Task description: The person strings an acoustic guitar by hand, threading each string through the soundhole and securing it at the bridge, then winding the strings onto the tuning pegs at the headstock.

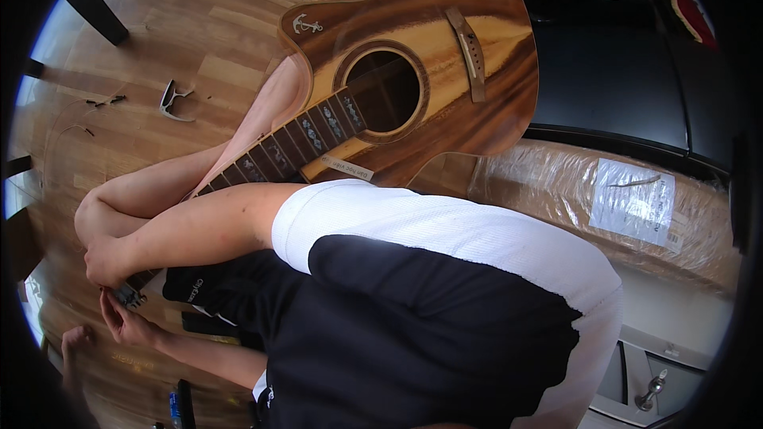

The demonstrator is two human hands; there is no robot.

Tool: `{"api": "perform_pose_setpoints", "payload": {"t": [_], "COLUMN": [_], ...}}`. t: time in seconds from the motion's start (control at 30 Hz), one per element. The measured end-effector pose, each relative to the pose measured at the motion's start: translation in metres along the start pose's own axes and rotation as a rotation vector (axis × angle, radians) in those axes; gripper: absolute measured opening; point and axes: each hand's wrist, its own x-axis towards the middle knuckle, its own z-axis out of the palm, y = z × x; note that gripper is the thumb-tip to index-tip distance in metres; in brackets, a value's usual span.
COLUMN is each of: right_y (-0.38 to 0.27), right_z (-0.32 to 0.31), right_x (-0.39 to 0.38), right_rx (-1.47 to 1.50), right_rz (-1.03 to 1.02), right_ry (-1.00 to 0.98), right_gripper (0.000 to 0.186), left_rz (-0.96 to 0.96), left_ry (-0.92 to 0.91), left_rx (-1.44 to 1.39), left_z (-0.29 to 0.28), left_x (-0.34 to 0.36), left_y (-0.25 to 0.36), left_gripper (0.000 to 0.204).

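Observation:
An acoustic guitar [425, 83] with a dark and pale striped wooden body lies with its neck [294, 147] running to the lower left. No strings show over its soundhole or bridge [469, 56]. At the neck's far end, the headstock [131, 295] with metal tuning pegs is partly covered by my hands. My right hand [105, 260] is closed just above it, its fingers mostly hidden. From below, my left hand [127, 324] pinches at the headstock's edge by the pegs. My bent bare leg [159, 183] lies under the neck.
A silver capo [173, 102] and thin loose strings [83, 103] lie on the wooden floor [199, 32]. Dark furniture legs [95, 8] stand at the upper left. To the right are a plastic-wrapped cardboard box [540, 191] and a glossy black surface [604, 56]. A blue-labelled bottle [175, 409] is low down.

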Motion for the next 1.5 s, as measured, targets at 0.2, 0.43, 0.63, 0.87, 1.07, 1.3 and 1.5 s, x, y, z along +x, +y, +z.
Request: {"api": "perform_pose_setpoints", "payload": {"t": [0.2,0.43,0.63,0.87,1.07,1.3,1.5], "right_y": [-0.004,-0.007,-0.023,0.001,0.034,0.073,0.084], "right_z": [-0.008,-0.013,-0.135,-0.288,-0.34,-0.323,-0.342], "right_x": [0.0,0.0,-0.075,-0.268,-0.491,-0.576,-0.581], "right_rx": [0.001,0.024,-0.145,0.08,-0.557,-0.154,0.059], "right_rz": [-0.014,-0.059,0.074,-0.017,0.836,1.041,1.192], "right_ry": [-0.061,-0.098,-0.156,0.441,0.803,0.878,0.773], "right_gripper": [0.019,0.022,0.028,0.01,0.011,0.013,0.015], "left_rz": [-0.012,-0.031,-0.047,-0.113,-0.08,-0.073,-0.088], "left_ry": [0.012,0.052,0.121,0.372,0.351,0.296,0.259], "left_rx": [-0.023,-0.004,-0.119,-0.25,-0.529,-0.548,-0.526], "left_z": [-0.008,-0.007,-0.002,0.008,-0.007,-0.017,-0.014], "left_x": [0.004,-0.001,0.016,0.022,0.036,0.037,0.039], "left_y": [-0.016,-0.015,-0.045,-0.037,-0.037,-0.036,-0.042], "left_gripper": [0.02,0.02,0.019,0.013,0.013,0.014,0.014]}}
